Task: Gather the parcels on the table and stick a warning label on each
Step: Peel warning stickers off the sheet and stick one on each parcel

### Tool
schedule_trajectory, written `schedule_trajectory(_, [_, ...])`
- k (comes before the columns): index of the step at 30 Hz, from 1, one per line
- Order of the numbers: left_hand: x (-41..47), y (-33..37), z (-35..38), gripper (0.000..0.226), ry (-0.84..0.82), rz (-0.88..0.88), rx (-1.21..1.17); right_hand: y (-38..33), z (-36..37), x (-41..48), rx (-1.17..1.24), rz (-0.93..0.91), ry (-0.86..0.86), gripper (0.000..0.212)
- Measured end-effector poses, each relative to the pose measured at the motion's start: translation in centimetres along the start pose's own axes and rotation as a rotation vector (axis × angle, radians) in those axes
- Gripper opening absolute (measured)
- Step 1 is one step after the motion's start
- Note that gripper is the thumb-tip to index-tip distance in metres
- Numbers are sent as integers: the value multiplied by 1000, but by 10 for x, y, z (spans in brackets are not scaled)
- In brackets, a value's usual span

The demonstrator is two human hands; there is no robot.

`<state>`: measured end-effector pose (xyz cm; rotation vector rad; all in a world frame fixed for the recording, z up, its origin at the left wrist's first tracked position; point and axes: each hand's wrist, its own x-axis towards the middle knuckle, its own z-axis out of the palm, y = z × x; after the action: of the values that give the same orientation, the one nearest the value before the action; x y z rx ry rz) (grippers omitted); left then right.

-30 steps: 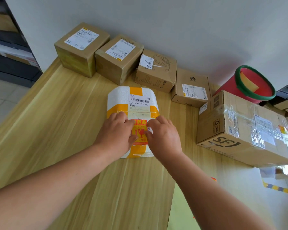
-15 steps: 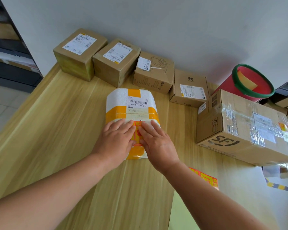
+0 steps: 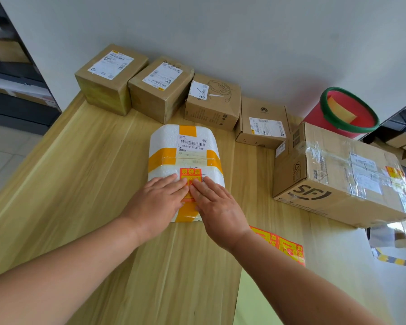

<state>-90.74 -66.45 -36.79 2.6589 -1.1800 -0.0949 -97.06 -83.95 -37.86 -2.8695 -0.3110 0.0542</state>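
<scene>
pressing warning label [image 3: 190, 175] onto white parcel [image 3: 167, 139] at middle of table [image 3: 80, 174] with left hand [image 3: 159, 199] and right hand [image 3: 217, 207], both flat, gripping nothing. best to smooth from centre outward, rub corners down firmly, avoid bubbles.

We count four small cardboard boxes [image 3: 110, 78], one large cardboard box [image 3: 338, 184], one white foam parcel [image 3: 185, 139], one red bucket [image 3: 363, 119], one label sheet [image 3: 281, 247], and two hands: left hand [image 3: 157, 198], right hand [image 3: 218, 207].
</scene>
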Motion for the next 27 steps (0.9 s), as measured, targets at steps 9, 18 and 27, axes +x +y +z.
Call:
schedule_trajectory(9, [-8, -3, 7, 49, -57, -15, -47, 2, -3, -10, 20, -4, 15, 46])
schedule_trajectory(18, [12, -13, 5, 95, -86, -976, -1014, 19, -9, 2, 647, 721, -87, 104])
schedule_trajectory(27, [35, -12, -2, 70, -7, -814, -1215, 19, -26, 7, 647, 668, 17, 76])
